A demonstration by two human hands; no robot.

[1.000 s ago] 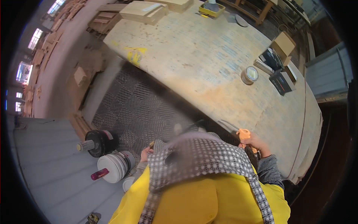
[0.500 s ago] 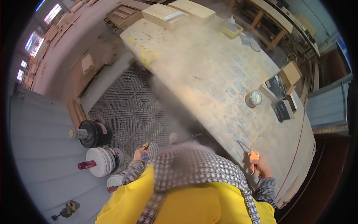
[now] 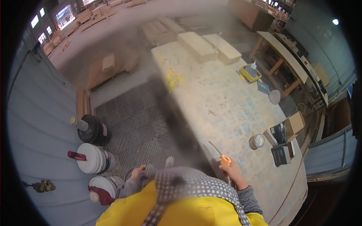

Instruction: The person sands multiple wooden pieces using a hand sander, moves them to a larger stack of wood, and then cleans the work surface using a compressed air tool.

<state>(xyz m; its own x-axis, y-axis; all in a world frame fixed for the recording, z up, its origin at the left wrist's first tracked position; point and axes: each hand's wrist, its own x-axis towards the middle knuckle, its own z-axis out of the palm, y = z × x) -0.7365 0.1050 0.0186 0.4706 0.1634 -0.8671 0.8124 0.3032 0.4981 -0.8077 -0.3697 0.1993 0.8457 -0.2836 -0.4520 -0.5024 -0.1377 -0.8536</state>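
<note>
My right hand (image 3: pixel 234 174) grips an orange air blow gun (image 3: pixel 225 161) over the near left edge of the big table (image 3: pixel 211 90). Its thin metal nozzle points forward and left across the tabletop. On the left, my left hand (image 3: pixel 137 173) is closed low beside my apron, around a small thing with a yellowish tip (image 3: pixel 143 167) that I cannot make out. A round tin (image 3: pixel 256 141) and an opened cardboard box (image 3: pixel 294 126) with dark packs stand on the table, to the right of the blow gun.
Lidded buckets (image 3: pixel 87 158) line the wall at left, beside dark floor matting (image 3: pixel 132 124). Pale blocks (image 3: pixel 196 45) sit at the table's far end, a yellow tray (image 3: pixel 250 73) with a bottle at its right edge. A wooden bench (image 3: pixel 281 56) stands beyond.
My view has swung upward and round, so the table sits farther right. My right hand has moved left with the blow gun. The left hand has moved slightly down and left.
</note>
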